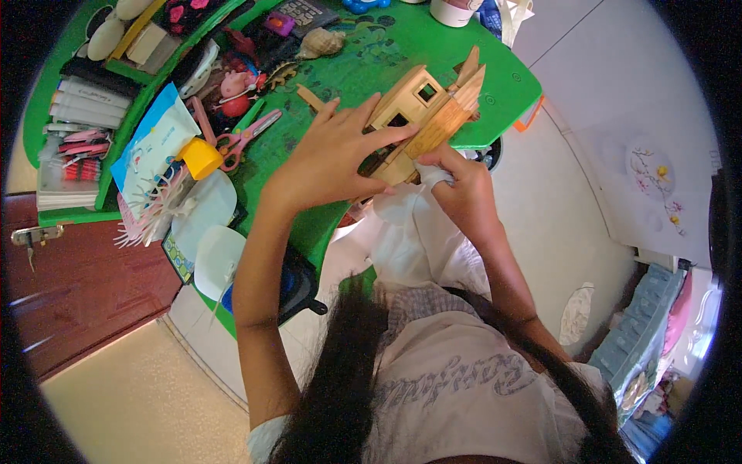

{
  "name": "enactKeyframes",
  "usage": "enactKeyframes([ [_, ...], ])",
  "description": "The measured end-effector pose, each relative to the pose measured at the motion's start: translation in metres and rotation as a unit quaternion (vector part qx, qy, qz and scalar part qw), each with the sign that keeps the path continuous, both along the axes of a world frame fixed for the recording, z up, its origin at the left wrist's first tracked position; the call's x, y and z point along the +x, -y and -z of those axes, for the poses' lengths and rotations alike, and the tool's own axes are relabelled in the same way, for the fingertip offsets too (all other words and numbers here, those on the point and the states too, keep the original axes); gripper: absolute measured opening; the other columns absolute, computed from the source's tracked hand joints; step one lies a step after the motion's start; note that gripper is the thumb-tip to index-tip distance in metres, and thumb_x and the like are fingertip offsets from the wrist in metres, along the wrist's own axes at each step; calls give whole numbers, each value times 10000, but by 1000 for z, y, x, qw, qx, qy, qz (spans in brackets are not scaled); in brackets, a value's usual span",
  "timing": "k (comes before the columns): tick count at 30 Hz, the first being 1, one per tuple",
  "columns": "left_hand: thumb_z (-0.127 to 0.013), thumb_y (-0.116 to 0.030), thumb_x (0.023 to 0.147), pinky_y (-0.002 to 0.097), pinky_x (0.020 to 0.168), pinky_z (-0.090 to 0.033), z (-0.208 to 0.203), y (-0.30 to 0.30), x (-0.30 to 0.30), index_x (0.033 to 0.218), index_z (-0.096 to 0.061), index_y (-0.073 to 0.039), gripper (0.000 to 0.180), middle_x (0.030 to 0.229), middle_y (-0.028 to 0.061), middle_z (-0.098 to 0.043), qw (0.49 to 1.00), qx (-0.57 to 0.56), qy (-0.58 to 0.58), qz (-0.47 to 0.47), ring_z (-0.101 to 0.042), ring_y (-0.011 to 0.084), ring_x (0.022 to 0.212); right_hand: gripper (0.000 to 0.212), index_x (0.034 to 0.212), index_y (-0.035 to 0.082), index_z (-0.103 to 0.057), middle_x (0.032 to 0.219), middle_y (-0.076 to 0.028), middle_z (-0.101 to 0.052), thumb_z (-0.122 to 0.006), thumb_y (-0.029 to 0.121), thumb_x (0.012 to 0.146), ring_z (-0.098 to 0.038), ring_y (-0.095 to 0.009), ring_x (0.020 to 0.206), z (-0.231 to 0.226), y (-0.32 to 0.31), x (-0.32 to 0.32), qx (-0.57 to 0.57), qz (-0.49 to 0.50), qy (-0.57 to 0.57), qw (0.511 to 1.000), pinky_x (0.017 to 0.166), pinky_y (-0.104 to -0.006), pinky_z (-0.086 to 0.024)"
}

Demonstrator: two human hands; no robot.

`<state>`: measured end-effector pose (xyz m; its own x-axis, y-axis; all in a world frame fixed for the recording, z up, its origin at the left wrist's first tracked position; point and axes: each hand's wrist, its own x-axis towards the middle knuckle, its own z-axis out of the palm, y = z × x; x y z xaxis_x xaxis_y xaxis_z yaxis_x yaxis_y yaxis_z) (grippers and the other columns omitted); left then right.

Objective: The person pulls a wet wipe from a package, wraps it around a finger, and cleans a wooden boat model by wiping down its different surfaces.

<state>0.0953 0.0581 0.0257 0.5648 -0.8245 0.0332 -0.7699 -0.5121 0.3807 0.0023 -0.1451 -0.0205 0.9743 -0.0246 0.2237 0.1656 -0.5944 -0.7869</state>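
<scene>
A light wooden model boat (444, 127), with square window openings and a pointed end, is tilted over the right part of the green table. My left hand (328, 158) lies across its near left side, fingers spread and thumb below, holding it. My right hand (468, 189) is closed at the model's near lower edge, pinching a white cloth (437, 172) against the wood. White fabric hangs below that hand; whether it belongs to the same cloth I cannot tell. My left hand hides part of the boat, and a wooden piece (309, 97) sticks out beyond my fingers.
Left on the green table (510, 85) lie pink scissors (251, 139), a yellow cap-like piece (201, 158), a blue-white packet (154, 147) and a white lamp-like object (219, 263). Farther back are a shell (321, 44), a calculator (301, 14) and a cup (454, 11).
</scene>
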Motion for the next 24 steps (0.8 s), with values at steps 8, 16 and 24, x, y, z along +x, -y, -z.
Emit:
enactKeyframes([
  [8, -793, -297, 648, 575, 1112, -184, -2, 0, 1, 1424, -390, -341, 875, 1479, 234, -308, 1000, 1, -6, 5, -309, 358, 1374, 290, 955, 98, -636, 868, -127, -683, -561, 5, 690, -658, -340, 759, -3, -1, 2, 15, 3, -2, 1000, 664, -398, -521],
  [16, -799, -294, 646, 568, 1116, -184, -3, 0, -2, 1422, -391, -341, 878, 1484, 224, -305, 1000, 1, -3, 0, -307, 352, 1376, 312, 970, 101, -641, 892, -129, -685, -555, -2, 688, -659, -342, 783, -2, -3, 3, 14, 8, -11, 1000, 685, -401, -524],
  [24, -800, -284, 645, 564, 1119, -179, -2, 0, -2, 1420, -394, -346, 877, 1485, 223, -304, 1000, 3, -7, -5, -304, 348, 1379, 339, 966, 96, -640, 888, -134, -685, -550, -34, 667, -665, -331, 770, 1, -2, -3, 39, 19, -14, 999, 680, -390, -525],
])
